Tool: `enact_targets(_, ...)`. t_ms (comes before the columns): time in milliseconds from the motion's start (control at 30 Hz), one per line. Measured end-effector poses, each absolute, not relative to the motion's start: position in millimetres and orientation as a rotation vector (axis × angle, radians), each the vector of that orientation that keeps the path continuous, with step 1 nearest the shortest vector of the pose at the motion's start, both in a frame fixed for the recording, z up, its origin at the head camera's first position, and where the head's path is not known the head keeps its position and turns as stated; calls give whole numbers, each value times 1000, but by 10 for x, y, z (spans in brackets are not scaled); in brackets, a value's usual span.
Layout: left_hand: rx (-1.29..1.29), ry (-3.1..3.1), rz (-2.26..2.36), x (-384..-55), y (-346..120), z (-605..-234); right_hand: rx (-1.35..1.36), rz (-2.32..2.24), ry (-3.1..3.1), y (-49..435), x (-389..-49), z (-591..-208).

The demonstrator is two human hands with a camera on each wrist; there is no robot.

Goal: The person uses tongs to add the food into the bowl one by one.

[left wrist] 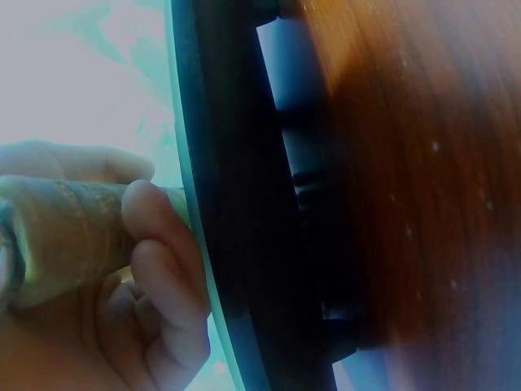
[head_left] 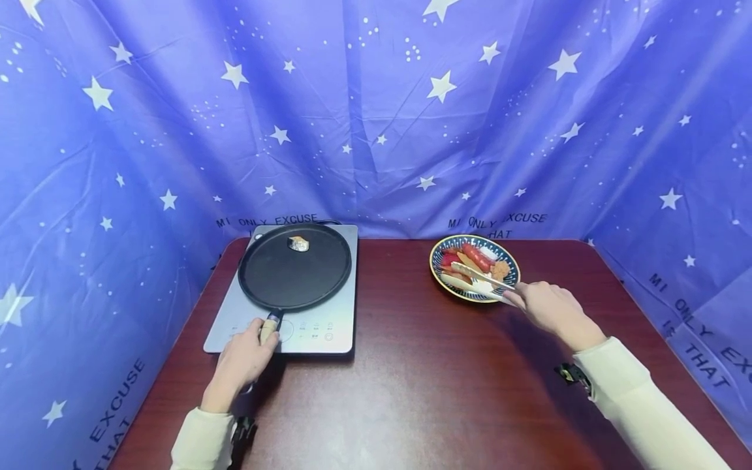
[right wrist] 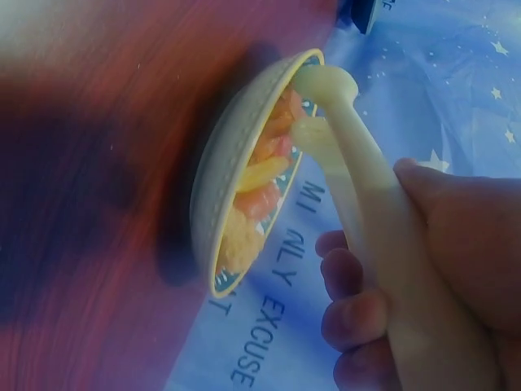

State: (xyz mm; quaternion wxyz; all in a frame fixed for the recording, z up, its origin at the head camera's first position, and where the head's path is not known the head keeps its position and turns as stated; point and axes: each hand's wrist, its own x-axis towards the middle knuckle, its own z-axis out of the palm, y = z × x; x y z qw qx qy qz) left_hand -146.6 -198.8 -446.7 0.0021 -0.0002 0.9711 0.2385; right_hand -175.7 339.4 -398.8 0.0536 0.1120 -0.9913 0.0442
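Note:
My left hand (head_left: pixel 248 352) grips the wooden-coloured handle (head_left: pixel 269 329) of a flat black frying pan (head_left: pixel 294 274), its fingers curled round it in the left wrist view too. Near the pan's far rim lies one small piece of food (head_left: pixel 299 243), dark and pale with an orange edge. On the right, my right hand (head_left: pixel 555 310) holds pale tongs (right wrist: pixel 374 195) by their arms. Their tips reach over a patterned plate (head_left: pixel 436 277) with a yellow rim. The plate bears a red sausage (head_left: pixel 478 256), a breaded orange-brown piece (head_left: pixel 501 269) and other red and yellow food.
Beneath the pan is a silver induction cooker (head_left: pixel 337 326) with touch markings along its front. Both cooker and plate stand on a dark red wooden table (head_left: pixel 393 365). A blue curtain (head_left: pixel 376 117) with white stars surrounds the table at the back and sides.

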Motion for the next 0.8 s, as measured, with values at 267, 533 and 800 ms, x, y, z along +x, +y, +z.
enact_targets(267, -2, 3052, 746, -1465, -1985, -4453, 342, 134, -3029, 3517, -1678, -3932)
enact_targets(533, -1, 3054, 751, -1466, -1991, -4444, 341, 170, -3113, 3580, -1669, -3956)
enact_targets(800, -4, 3044, 761, -1468, -1996, -4446, 323, 205, -3177, 3596, -1689, -3892)
